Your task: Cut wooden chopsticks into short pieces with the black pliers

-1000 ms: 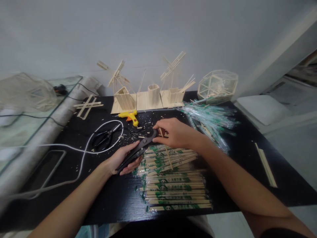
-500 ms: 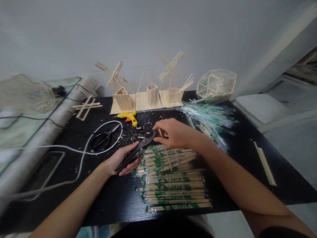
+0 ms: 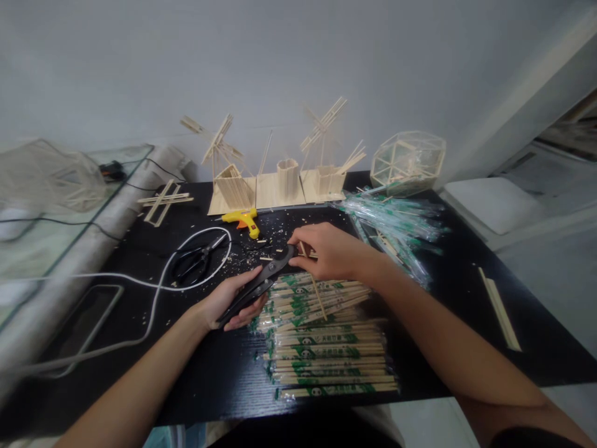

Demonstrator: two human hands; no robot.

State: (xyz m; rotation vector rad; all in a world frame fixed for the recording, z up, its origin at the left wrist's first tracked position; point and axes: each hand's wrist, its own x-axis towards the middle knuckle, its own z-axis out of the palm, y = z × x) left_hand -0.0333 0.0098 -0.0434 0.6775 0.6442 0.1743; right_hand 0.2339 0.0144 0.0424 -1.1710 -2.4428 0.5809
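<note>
Pliers (image 3: 267, 273) held in left hand (image 3: 221, 295), tip beside right hand (image 3: 329, 250), which pinches thin stick (image 3: 318, 297) over wrapped chopsticks (image 3: 333, 353)

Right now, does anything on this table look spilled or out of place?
Yes: pale scraps lie scattered between the yellow glue gun and black cutters, looking uncleared, and clear wrappers sprawl in a loose heap at right, untidy compared with the neater chopstick packs.

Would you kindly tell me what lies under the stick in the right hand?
Wrapped chopsticks with green printing show below the stick, held in the right hand. Whatever lies directly beneath those chopsticks or the hand is covered.
</note>
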